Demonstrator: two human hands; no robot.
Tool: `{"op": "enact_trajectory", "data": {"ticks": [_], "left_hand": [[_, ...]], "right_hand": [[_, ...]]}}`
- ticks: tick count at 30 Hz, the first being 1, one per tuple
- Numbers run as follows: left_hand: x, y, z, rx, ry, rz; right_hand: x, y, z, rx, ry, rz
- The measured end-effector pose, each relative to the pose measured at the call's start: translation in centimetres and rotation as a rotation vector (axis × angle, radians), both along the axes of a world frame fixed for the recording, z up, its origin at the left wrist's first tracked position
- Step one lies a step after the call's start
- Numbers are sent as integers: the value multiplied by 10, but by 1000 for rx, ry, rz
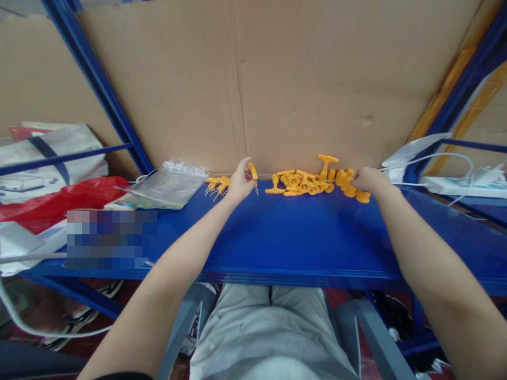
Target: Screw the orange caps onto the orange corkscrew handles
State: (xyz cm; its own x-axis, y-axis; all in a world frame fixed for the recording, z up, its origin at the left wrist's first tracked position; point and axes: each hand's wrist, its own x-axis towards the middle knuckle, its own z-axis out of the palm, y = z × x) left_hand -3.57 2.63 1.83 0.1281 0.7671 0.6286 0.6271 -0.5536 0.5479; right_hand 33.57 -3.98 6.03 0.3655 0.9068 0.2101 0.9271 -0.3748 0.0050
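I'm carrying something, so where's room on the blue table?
Widest: the bare blue table between left forearm and right forearm, in front of the yellow pieces. A smaller patch lies right of the right forearm. Crowded: along the cardboard, by the left hand and right hand, and the left end, with clear packet and red bag.

Arms [170, 274] [431, 258] outstretched, hands [241, 183] [369, 181] apart

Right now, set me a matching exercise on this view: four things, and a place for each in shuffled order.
1. red bag
2. cardboard
3. yellow-handled corkscrew
4. right hand

A. upright behind the blue table
B. at the right end of the yellow pieces
C. in the left hand
D. left of the clear plastic bag

Pairs: 1-D; 2-A; 3-C; 4-B
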Motion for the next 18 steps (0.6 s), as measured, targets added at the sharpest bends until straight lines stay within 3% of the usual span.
{"op": "enact_trajectory", "data": {"ticks": [7,13,18], "left_hand": [[6,1,-4,-106,-46,-89],[7,-12,3,-103,169,12],[7,-25,7,-147,473,-4]], "right_hand": [[0,6,-5,-38,-35,4],[-8,2,-3,-44,-48,18],[-8,2,-7,-61,-94,51]]}}
